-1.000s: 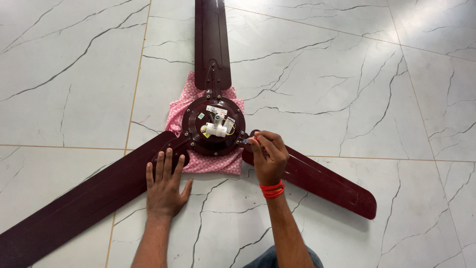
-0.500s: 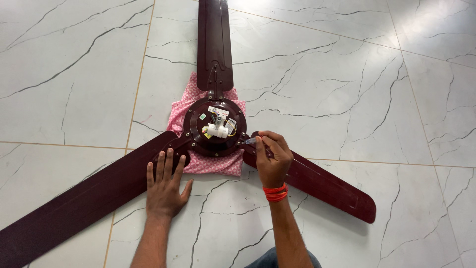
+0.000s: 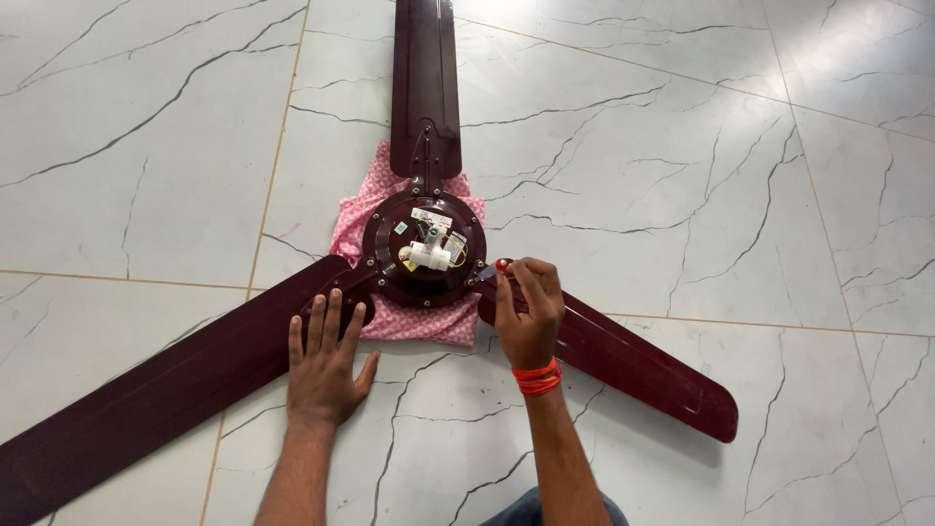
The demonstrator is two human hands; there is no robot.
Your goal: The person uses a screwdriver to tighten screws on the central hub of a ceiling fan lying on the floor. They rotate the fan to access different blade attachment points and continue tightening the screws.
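1. The ceiling fan (image 3: 425, 255) lay on the marble floor (image 3: 682, 175); it could turn if the left hand (image 3: 326, 356), fingers spread flat on a blade (image 3: 166, 390), lifted.
2. The right hand (image 3: 528, 312) pinched a red-handled tool (image 3: 503, 265); it could slip off.
3. The pink cloth (image 3: 429, 321) could slide.

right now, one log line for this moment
left hand flat on lower-left blade | right hand holds red-tipped tool at motor hub | fan on pink cloth

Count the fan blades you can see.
3. One blade runs up from the motor hub, one lower left under the left hand, one lower right by the right hand.
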